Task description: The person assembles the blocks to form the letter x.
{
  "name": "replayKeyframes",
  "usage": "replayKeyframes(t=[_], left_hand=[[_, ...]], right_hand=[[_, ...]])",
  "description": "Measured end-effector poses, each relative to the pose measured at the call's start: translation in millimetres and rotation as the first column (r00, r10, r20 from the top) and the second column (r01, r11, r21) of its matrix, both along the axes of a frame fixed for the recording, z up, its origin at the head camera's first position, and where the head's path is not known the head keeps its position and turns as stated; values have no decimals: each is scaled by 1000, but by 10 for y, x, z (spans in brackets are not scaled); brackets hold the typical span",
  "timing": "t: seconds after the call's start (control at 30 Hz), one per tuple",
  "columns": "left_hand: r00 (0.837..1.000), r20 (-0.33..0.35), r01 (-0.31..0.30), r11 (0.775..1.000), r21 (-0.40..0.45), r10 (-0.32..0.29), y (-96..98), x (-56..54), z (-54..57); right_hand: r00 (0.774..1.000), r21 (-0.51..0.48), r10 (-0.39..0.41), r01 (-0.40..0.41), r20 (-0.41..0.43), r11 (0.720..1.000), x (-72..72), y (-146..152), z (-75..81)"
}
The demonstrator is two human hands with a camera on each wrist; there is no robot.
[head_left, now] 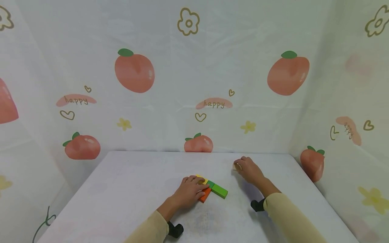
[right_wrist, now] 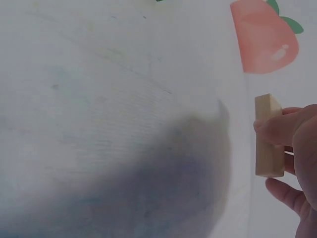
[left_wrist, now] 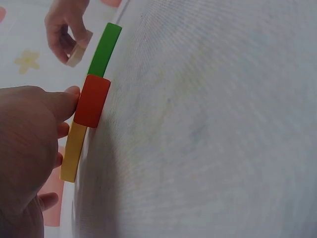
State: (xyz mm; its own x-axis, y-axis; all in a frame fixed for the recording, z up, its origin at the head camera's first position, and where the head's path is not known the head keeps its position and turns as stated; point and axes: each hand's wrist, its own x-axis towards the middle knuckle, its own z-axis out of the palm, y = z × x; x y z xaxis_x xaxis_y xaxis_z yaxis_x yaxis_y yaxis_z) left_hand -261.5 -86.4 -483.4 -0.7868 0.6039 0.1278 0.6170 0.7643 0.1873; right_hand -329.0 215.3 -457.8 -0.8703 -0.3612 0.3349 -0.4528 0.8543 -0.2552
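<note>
My left hand [head_left: 189, 193] rests over a small group of coloured wooden blocks on the table. Its thumb touches the orange block [left_wrist: 93, 101], and its other fingers lie by the yellow block [left_wrist: 73, 153]. A bright green block [head_left: 220, 191] extends to the right from a small darker green block [head_left: 210, 184], which sits where the pieces meet. Farther back and to the right, my right hand [head_left: 250, 170] pinches a plain wooden block [right_wrist: 267, 156] between thumb and fingers, above the table. Parts of the yellow and orange blocks are hidden by the left hand.
The white table [head_left: 136, 189] ends at a back edge against a hanging cloth [head_left: 170, 67] printed with fruit and flowers. The cloth also lines both sides. Black wrist mounts [head_left: 258, 205] sit below each sleeve, and a dark cord [head_left: 47, 219] shows at the lower left.
</note>
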Motion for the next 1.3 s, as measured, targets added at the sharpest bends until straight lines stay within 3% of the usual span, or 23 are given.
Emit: replayKeyframes(t=[0.17, 0.7, 1.03, 1.3], left_hand=[[1000, 5, -4, 1000, -5, 4, 6, 0, 10], [1000, 16, -18, 999, -29, 19, 24, -11, 1], [1000, -7, -12, 1000, -26, 12, 18, -6, 3], [1000, 3, -20, 999, -30, 20, 22, -10, -4]], right_hand=[[1000, -12, 6, -6, -9, 1000, 30, -38, -39], [996, -29, 22, -20, 89, 999, 95, -229, -134], [994, -53, 100, -98, 37, 994, 139, -304, -213], [988, -22, 113, -111, 103, 994, 147, -390, -256]])
